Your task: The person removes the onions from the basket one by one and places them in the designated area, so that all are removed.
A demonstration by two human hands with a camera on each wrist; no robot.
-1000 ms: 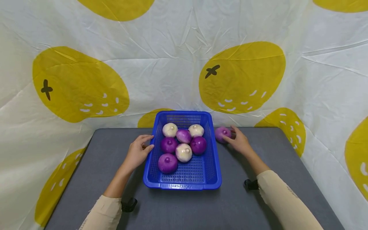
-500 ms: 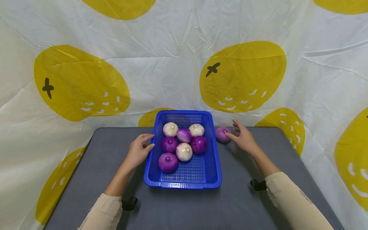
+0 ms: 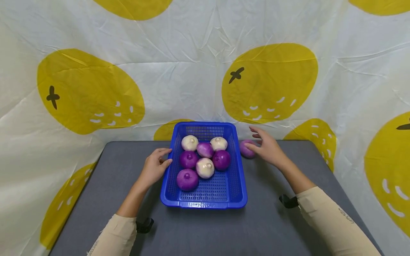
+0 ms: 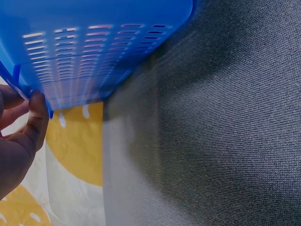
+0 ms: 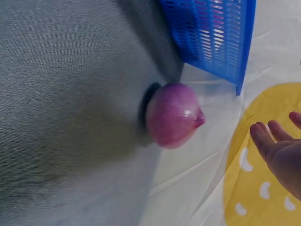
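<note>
A blue plastic basket (image 3: 239, 170) stands mid-table and holds several purple and white onions, among them a purple one (image 3: 187, 179) at the front. My left hand (image 3: 155, 167) grips the basket's left rim, fingertips curled at its edge (image 4: 37, 106). One loose purple onion (image 3: 247, 148) lies on the table just right of the basket's far corner. My right hand (image 3: 266, 147) hovers beside it with fingers spread. In the right wrist view the onion (image 5: 173, 115) sits free of those fingers (image 5: 268, 136).
The grey table (image 3: 272, 227) ends at a white backdrop with yellow fruit prints (image 3: 269, 81), which hangs right behind the basket and wraps both sides. Bare tabletop lies in front of the basket and to either side of it.
My right hand has come off the loose purple onion and spread its fingers; the onion stays where it lay. The left hand and the basket have not moved.
</note>
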